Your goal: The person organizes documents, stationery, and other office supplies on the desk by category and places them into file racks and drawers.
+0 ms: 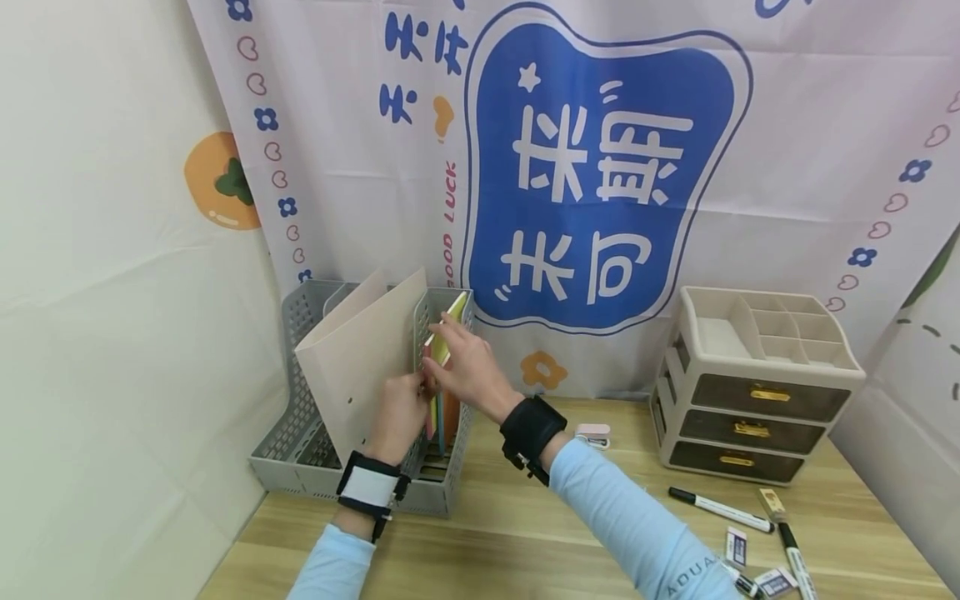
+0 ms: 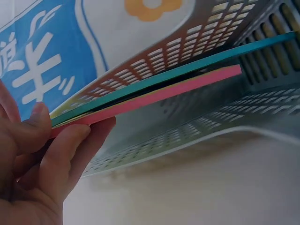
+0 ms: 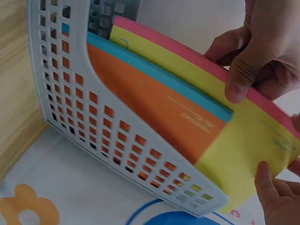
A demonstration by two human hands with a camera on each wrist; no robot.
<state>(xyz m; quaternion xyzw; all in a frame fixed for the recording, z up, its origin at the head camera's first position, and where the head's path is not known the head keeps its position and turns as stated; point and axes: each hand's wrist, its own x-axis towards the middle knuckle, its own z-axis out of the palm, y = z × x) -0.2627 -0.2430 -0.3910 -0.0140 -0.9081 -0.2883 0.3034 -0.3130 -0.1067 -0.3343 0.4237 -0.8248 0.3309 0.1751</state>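
A yellow notebook (image 3: 243,145) with a pink spine stands partly inside the right section of a grey perforated file rack (image 1: 281,475). My left hand (image 1: 399,417) pinches its pink spine between thumb and fingers. At the notebook's upper end, my right hand (image 1: 472,367) holds it, with the thumb (image 3: 266,180) on the yellow cover. Beside it in the same section is an orange notebook (image 3: 150,98) with a teal spine, sitting lower in the rack. Large beige folders (image 1: 367,358) lean in the rack to the left of my hands.
A beige drawer organizer (image 1: 757,387) stands at the right. On the wooden table (image 1: 525,525) lie a pink stapler (image 1: 593,434), black-and-white markers (image 1: 720,510) and small labelled blocks (image 1: 736,547). A printed cloth (image 1: 600,167) hangs behind the rack.
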